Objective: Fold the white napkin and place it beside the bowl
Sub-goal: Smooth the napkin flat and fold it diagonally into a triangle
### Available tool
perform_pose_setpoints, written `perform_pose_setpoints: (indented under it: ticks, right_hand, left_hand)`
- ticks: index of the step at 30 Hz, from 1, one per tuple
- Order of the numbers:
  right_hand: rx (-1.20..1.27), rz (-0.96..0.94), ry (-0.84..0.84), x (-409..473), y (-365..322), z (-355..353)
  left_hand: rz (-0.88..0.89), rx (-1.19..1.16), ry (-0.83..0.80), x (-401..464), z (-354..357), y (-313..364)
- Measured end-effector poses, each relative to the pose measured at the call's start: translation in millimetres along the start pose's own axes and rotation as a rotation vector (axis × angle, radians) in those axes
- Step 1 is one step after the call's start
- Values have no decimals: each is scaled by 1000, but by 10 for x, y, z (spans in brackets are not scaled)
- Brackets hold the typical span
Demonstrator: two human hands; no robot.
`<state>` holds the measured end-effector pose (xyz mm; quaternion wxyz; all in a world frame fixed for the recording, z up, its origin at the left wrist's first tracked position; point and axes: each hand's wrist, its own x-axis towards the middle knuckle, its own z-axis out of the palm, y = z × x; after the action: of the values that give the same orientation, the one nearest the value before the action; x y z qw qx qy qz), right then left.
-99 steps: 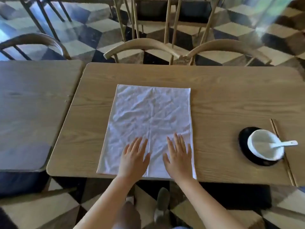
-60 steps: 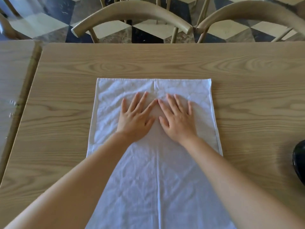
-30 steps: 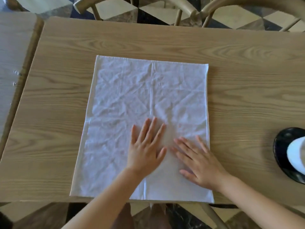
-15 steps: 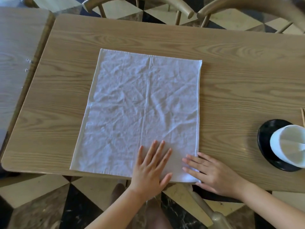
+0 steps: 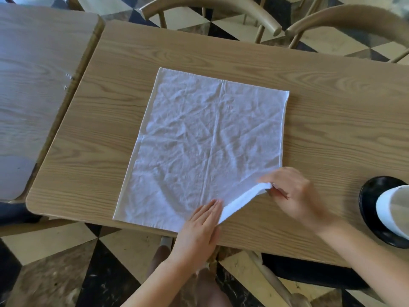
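Right now our white napkin (image 5: pixel 205 138) lies spread on the wooden table (image 5: pixel 332 107), wrinkled, with a crease running down its middle from the far hem to the near edge of the table. Most of it is flat, but its near right corner is lifted off the wood and drawn inward, so that a narrow strip of the underside shows between our two hands. Our right hand (image 5: pixel 294 196) has that corner pinched between thumb and fingers; the hand is blurred, so we cannot make out the grip finger by finger. Our left hand (image 5: pixel 199 231) lies flat with the fingers together, pressing the near edge of the cloth just left of the raised flap, its wrist out past the table's edge. To the right, well apart from the napkin, a white bowl (image 5: pixel 394 211) sits on a black saucer (image 5: pixel 369 200), both cut off by the frame. A second wooden table (image 5: pixel 35 85) stands just beside ours on the left. Beyond the far edge, two curved wooden chair backs (image 5: pixel 221 5) face us over a checkered tile floor (image 5: pixel 55 262).
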<state>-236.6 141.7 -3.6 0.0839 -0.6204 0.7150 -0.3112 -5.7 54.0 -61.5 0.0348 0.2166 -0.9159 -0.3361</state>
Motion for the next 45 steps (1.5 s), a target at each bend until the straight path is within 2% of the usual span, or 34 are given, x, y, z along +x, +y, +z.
perform_pose_setpoints:
  ticks: [4,8,12,23,35,45]
  right_hand:
    - [65,115,109,558,-63,37]
    - [177,241,128,1113,-153,92]
    - [239,278,106,1637,-186,260]
    - [311,297,52,2761,-164,972]
    - [171,376,-59,3167,74,1537]
    - [8,324,-80,3219,212,1784]
  left_hand:
    - [-265,-278,155,10,-354,-101]
    - [-451,-351,314,31,-672,-335]
    - [-494,-311,403,-35,-954,-557]
    - [-693,-344,437,-315,-1196,-980]
    - [-698,-160,412,-414,-1121,-1246]
    - [-630,-87,420,-438,-1034,-1322]
